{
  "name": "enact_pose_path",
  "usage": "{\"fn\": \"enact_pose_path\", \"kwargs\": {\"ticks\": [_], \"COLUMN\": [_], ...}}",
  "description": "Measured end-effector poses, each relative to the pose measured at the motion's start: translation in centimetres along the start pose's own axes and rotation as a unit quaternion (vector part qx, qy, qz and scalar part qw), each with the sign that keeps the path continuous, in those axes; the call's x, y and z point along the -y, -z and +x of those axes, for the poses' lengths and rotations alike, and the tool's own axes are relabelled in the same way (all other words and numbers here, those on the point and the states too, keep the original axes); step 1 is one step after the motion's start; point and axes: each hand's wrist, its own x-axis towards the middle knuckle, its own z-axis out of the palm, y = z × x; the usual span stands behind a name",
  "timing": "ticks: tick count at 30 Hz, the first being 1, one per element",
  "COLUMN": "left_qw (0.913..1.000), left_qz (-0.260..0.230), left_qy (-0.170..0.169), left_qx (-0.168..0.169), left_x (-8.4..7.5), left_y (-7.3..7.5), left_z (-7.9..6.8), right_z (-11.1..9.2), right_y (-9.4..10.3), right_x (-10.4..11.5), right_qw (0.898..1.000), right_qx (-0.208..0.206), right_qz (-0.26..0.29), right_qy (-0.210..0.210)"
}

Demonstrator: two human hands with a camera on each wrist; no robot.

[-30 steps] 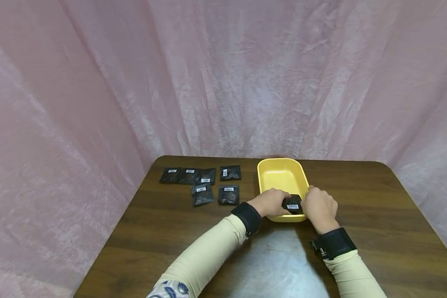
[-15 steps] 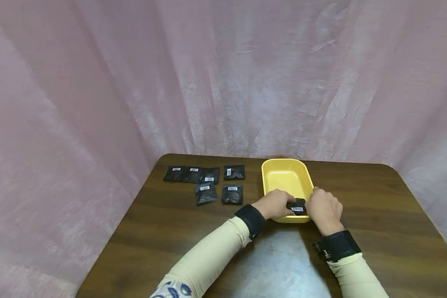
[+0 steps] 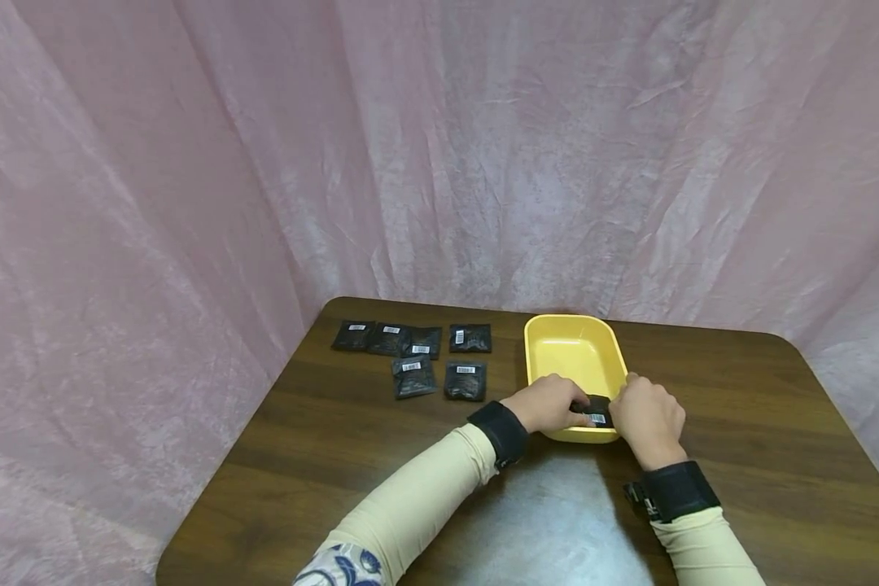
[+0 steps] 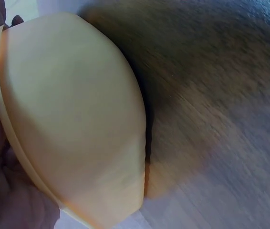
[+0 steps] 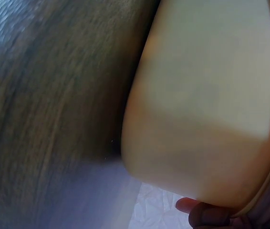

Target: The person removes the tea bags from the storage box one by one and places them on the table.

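A yellow plastic tray (image 3: 575,358) stands on the table, its near end between my two hands. In the head view my left hand (image 3: 552,402) reaches over the near left rim and holds a black packet with a white barcode label (image 3: 599,412) low inside that end. My right hand (image 3: 649,417) grips the right rim; its fingertips (image 5: 188,205) show outside the tray wall (image 5: 206,105) in the right wrist view. The left wrist view shows the outer near wall (image 4: 77,109), with part of my left hand behind the rim. Fingers partly hide the packet.
Several more black packets lie left of the tray: a back row with a packet (image 3: 354,335) at its left end and a separate packet (image 3: 471,338), plus two nearer packets (image 3: 413,378) (image 3: 465,381). A pink curtain (image 3: 439,163) hangs behind the table (image 3: 322,456).
The held packet has moved slightly toward the tray's near end, and less of it shows. My right hand stays at the tray's right rim. The head view has shifted a little.
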Motion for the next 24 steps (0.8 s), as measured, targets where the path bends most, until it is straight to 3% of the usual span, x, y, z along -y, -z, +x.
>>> {"fn": "enact_pose_path", "kwargs": {"ticks": [7,9,12,16,24], "left_qw": [0.9983,0.9984,0.9989,0.9912,0.98], "left_qz": [-0.057,-0.05,0.016,0.121,0.184], "left_qy": [-0.012,-0.022,-0.04,-0.042,-0.024], "left_qx": [-0.007,-0.008,-0.018,-0.034,-0.073], "left_x": [0.6,0.6,0.6,0.2,-0.7], "left_y": [0.3,0.2,0.1,0.0,0.3], "left_z": [0.0,0.1,0.1,-0.1,-0.6], "right_z": [-0.1,-0.1,-0.2,-0.2,-0.1], "right_y": [0.1,0.1,0.0,0.1,0.1], "right_x": [0.0,-0.1,-0.2,-0.1,-0.3], "right_qw": [1.0,1.0,1.0,1.0,1.0], "right_qx": [-0.008,-0.008,-0.006,-0.008,-0.018], "right_qz": [0.001,0.001,0.0,0.003,0.008], "right_qy": [0.01,0.011,0.014,0.011,0.012]}}
